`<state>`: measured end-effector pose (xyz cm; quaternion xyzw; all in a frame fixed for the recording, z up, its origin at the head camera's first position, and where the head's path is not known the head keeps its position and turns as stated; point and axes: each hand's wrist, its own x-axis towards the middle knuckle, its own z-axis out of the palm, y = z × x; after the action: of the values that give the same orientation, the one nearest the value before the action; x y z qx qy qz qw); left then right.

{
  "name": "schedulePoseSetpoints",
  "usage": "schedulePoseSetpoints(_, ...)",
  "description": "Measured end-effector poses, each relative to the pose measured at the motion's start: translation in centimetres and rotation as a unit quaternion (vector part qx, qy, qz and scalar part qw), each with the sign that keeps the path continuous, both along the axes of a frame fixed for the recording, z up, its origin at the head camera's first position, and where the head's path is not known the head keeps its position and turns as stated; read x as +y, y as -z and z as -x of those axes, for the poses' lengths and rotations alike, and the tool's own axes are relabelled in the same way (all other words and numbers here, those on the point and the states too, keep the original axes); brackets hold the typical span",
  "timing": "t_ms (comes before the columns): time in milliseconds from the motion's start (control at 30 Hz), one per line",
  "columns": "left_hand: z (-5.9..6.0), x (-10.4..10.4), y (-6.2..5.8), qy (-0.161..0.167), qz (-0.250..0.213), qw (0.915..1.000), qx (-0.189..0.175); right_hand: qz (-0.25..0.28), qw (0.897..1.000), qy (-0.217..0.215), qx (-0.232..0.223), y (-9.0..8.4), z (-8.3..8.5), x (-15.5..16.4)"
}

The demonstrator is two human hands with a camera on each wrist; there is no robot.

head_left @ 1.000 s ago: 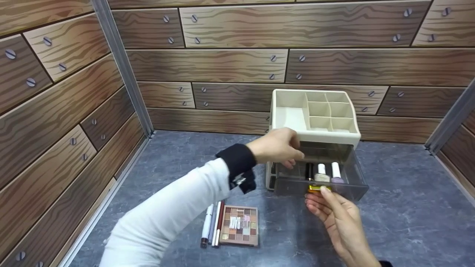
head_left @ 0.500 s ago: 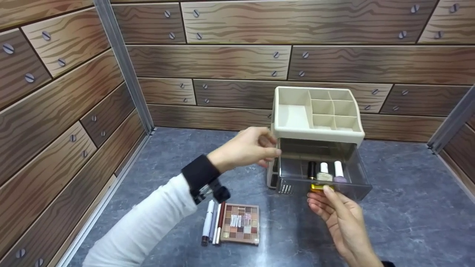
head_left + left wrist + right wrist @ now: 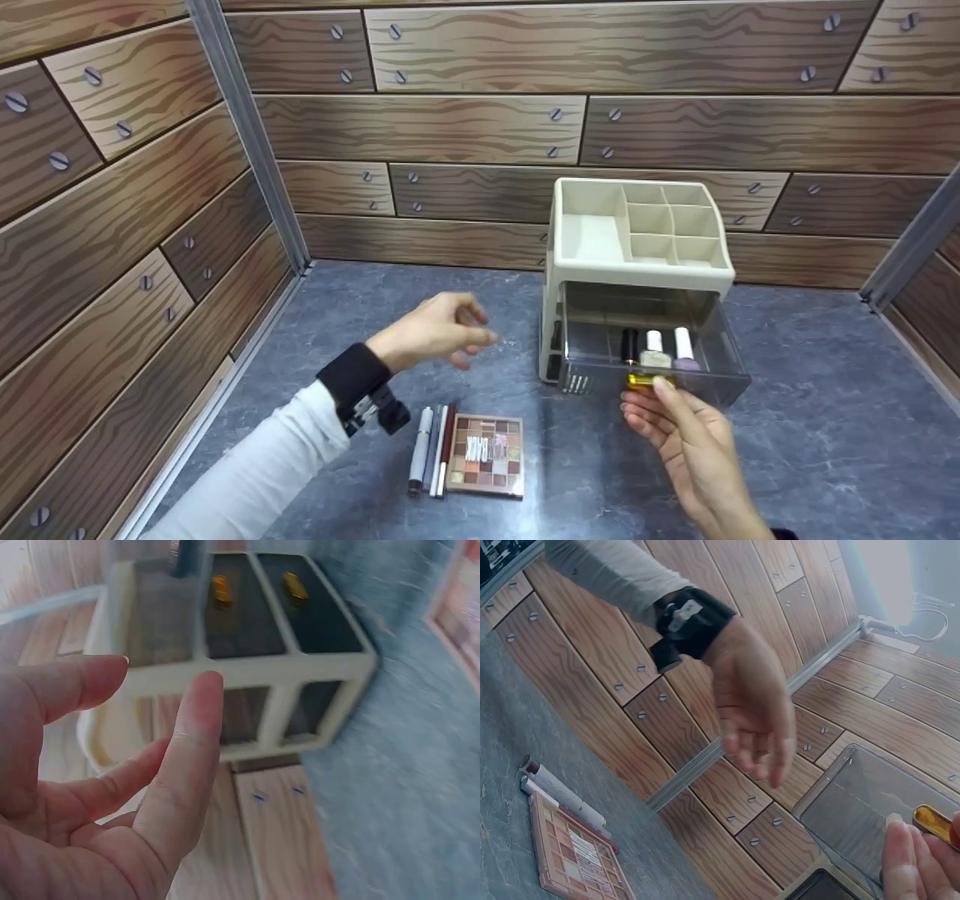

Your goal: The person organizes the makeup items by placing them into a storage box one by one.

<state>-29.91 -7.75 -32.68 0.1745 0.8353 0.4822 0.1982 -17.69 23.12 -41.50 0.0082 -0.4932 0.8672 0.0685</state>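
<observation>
My right hand (image 3: 690,446) pinches the gold handle (image 3: 640,380) of a clear smoky drawer (image 3: 589,379), pulled out from the cream makeup organizer (image 3: 645,274). Inside the drawer stand a black tube (image 3: 629,346), a nail polish bottle with pale contents (image 3: 655,358) and another with lilac contents (image 3: 684,351). My left hand (image 3: 431,330) hovers over the table left of the organizer, fingers loosely bent and holding nothing. The left wrist view shows its thumb and fingers (image 3: 196,720) apart, with two lower drawers' gold handles (image 3: 295,586) beyond them.
An eyeshadow palette (image 3: 485,456) lies on the grey table, with several slim makeup pens (image 3: 421,450) along its left side. The organizer's top has divided compartments (image 3: 649,219). Wood-patterned walls (image 3: 465,127) close off the back and sides.
My left hand has moved left and away from above the drawer, past its left side, to over the table. My right hand stays on the drawer handle, and the drawer remains pulled out.
</observation>
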Motion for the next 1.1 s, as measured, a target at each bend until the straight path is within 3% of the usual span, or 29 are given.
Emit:
schedulePoseSetpoints(400,-0.5,-4.0,5.4,-0.049,0.059,0.9970,-0.008,-0.002,1.000,-0.002,0.010,0.0,0.1,-0.1)
schedulePoseSetpoints(800,-1.7,-5.3,9.2,-0.076,0.092,0.9925,-0.025,-0.003,1.000,0.003,0.002,-0.1,0.0,-0.1)
schedulePoseSetpoints(1100,-2.7,-5.4,11.1,-0.074,0.115,0.9899,-0.035,-0.005,1.000,-0.005,0.014,0.0,-0.1,-0.1)
